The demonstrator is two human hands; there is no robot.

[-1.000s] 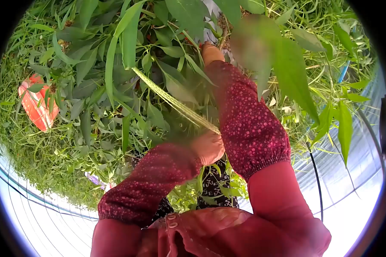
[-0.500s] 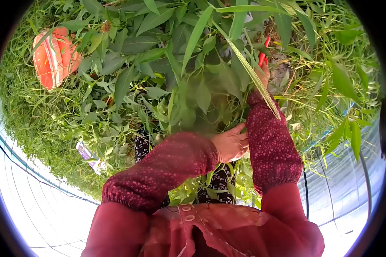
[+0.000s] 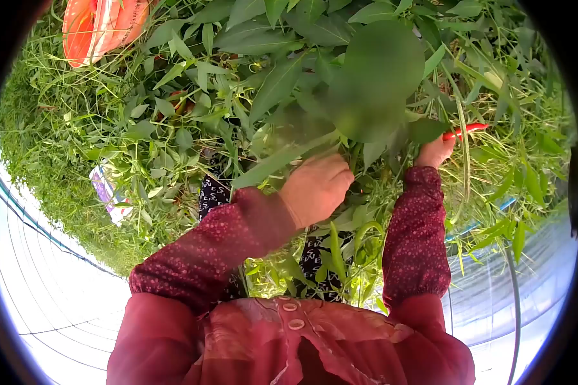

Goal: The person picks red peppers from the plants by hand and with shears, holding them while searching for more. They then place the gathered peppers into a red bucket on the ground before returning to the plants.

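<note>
My right hand (image 3: 435, 151) is closed on a red pepper (image 3: 470, 130), whose long tip points out to the right. Leaves hide part of its fingers. Near the middle, my left hand (image 3: 319, 186) is among the stems with its fingers curled together; whatever they grip is too small or hidden to make out. Large green leaves (image 3: 273, 90) hang over and ahead of both hands, and one dark leaf close to the camera is blurred.
An orange-red bag (image 3: 112, 29) lies in the grass at the upper left. A purple and white packet (image 3: 111, 196) is lower on the left. Plastic sheeting (image 3: 488, 289) runs along the right side, with a dark pipe (image 3: 516, 308) against it.
My right hand has moved right and down with the red pepper. My left hand has shifted left and up, and its fingers have curled. The view has shifted, so the bag appears higher.
</note>
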